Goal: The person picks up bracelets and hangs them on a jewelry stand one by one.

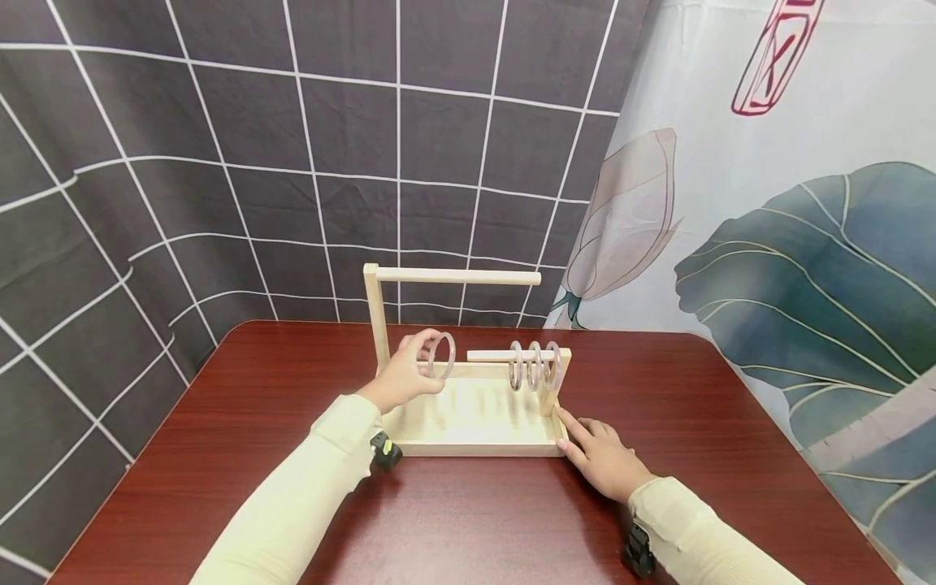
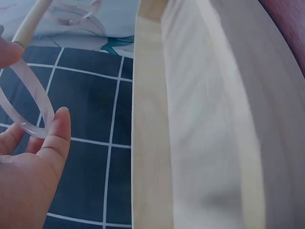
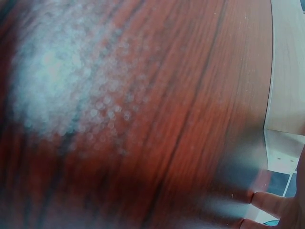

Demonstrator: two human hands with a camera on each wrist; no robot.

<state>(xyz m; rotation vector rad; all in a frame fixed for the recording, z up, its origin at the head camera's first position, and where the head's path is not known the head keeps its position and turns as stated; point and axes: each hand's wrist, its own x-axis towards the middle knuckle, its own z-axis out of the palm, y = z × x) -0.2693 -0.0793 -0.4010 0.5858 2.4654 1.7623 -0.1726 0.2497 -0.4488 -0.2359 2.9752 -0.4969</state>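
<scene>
My left hand (image 1: 406,370) pinches a pale translucent bangle (image 1: 450,357) between thumb and fingers, holding it upright above the wooden stand's tray (image 1: 468,449). In the left wrist view the bangle (image 2: 35,86) stands at the left edge, gripped by the fingers (image 2: 56,138). The lower bar (image 1: 486,356) of the stand points left, and its free end is just right of the held bangle. Three bangles (image 1: 535,366) hang on that bar near its post. My right hand (image 1: 603,457) rests at the tray's right end, fingers extended against its edge.
A taller post (image 1: 376,317) at the stand's left carries an upper bar (image 1: 461,276) reaching right. The stand sits on a reddish-brown table (image 1: 292,382). Behind hang a dark gridded cloth (image 1: 351,203) and a light cloth with lotus prints (image 1: 702,97).
</scene>
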